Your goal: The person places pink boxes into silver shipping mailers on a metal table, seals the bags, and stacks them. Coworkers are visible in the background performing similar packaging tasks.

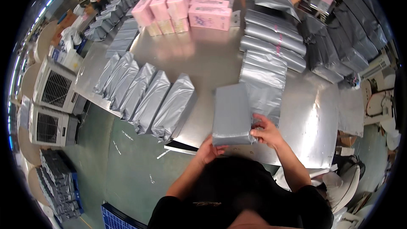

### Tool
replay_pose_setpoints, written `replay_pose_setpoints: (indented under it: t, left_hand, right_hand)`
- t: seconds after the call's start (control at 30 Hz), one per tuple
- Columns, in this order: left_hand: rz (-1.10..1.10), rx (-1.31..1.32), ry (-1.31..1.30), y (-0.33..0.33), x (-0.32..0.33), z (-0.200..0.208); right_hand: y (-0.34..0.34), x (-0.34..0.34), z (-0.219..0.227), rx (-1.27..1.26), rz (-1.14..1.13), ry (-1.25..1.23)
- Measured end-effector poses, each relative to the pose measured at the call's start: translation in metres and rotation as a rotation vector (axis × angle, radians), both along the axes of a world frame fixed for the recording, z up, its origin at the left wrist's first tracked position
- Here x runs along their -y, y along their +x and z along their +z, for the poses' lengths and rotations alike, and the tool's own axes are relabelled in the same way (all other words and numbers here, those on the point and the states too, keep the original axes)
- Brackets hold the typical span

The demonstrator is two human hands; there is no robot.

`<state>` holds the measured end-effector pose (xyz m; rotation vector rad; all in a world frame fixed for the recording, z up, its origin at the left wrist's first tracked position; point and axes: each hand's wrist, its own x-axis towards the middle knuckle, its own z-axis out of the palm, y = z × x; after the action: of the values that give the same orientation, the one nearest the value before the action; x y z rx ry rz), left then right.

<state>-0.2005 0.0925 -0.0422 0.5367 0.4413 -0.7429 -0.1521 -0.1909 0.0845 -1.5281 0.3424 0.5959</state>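
Note:
A grey plastic-wrapped package point(232, 112), shaped like a block, stands at the near edge of the metal table in front of me. My left hand point(207, 149) grips its lower left corner, fingers partly under it. My right hand point(265, 131) holds its lower right side, thumb and fingers against the wrap. Just behind it lies a flat stack of grey plastic bags point(263, 74), partly covered by the package. To the left, several wrapped grey packages point(146, 97) stand in a slanting row along the table's edge.
Pink packs point(210, 17) are stacked at the table's far side, where other people's hands and arms show. Rolled grey packages point(273, 38) lie behind the bags. More grey packages point(335, 46) are piled at the right. White air coolers point(55, 89) and a blue pallet point(121, 218) stand left.

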Motion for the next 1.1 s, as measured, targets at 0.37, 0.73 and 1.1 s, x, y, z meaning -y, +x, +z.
replay_pose_setpoints:
  t: [0.37, 0.73, 1.1]
  left_hand:
    - [-0.181, -0.092, 0.377, -0.066, -0.165, 0.02]
    - [0.154, 0.596, 2.559, 0.246, -0.542, 0.116]
    - [-0.298, 0.006, 2.484, 0.247, -0.68, 0.07]
  right_hand:
    - [0.054, -0.205, -0.021, -0.087, 0.218, 0.023]
    - [0.102, -0.229, -0.025, -0.122, 0.456, -0.037]
    - [0.204, -0.327, -0.07, 0.171, 0.812, 0.02]
